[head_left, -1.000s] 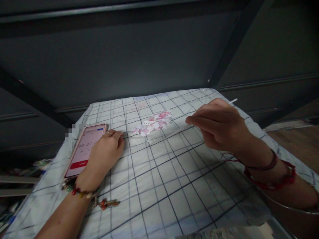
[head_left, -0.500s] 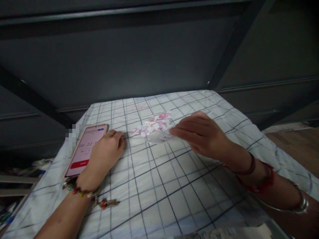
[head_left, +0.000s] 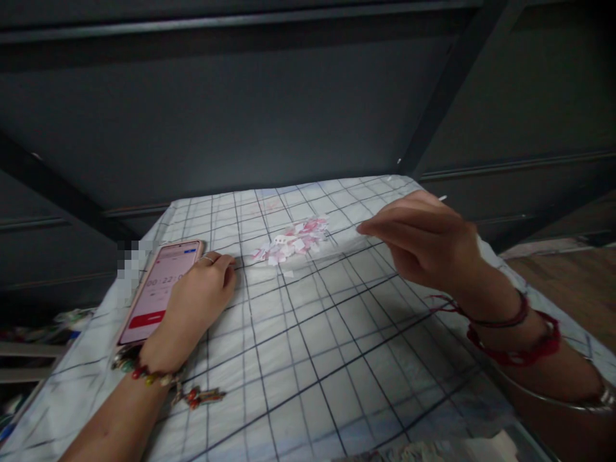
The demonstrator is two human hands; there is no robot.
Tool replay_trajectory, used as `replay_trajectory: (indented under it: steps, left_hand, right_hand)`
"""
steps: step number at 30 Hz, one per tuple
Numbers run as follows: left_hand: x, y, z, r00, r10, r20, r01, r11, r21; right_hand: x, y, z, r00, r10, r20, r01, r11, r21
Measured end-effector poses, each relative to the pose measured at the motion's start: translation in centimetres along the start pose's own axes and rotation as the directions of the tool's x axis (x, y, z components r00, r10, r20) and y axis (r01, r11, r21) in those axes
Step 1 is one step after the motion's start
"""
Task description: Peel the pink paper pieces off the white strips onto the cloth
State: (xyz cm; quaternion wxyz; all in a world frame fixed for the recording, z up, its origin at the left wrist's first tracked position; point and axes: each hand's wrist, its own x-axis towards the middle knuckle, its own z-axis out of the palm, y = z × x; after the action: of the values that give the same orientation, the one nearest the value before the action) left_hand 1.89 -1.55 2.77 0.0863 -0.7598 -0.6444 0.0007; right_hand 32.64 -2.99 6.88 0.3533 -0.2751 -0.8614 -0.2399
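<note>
A clear plastic bag or sheet (head_left: 339, 248) lies mid-table, with a heap of small pink and white paper scraps (head_left: 293, 240) in or on it. My right hand (head_left: 423, 237) is raised at its right end, thumb and fingers pinched on the plastic's edge. A thin white tip (head_left: 443, 197) shows behind that hand; what it belongs to is hidden. My left hand (head_left: 205, 279) rests at the left with curled fingers, close to the plastic's left end. Whether those fingers grip anything is hidden. One small white scrap (head_left: 289, 274) lies in front of the heap.
A phone (head_left: 161, 282) in a pink case, showing a running-time display, lies partly under my left hand. The table has a white checked cloth (head_left: 289, 359). Dark panels (head_left: 240, 115) stand behind it. Something greyish (head_left: 433, 449) sits at the near edge.
My right hand has moved right and slightly up, drawing the plastic's edge out from the heap. A small white scrap now shows in front. My left hand has stayed nearly in place.
</note>
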Motion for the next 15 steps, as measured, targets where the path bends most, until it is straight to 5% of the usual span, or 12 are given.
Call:
replay_trajectory:
  steps: [6, 15]
  left_hand:
    - [0.1, -0.1, 0.0, 1.000, 0.021, -0.004, -0.021, 1.000, 0.001]
    - [0.1, 0.0, 0.0, 1.000, 0.015, 0.009, -0.015, 1.000, -0.010]
  right_hand:
    - [0.7, -1.9, 2.1, 0.991, -0.136, 0.002, 0.136, 0.991, 0.015]
    - [0.3, -1.0, 1.5, 0.994, -0.097, 0.050, 0.097, 0.995, 0.008]
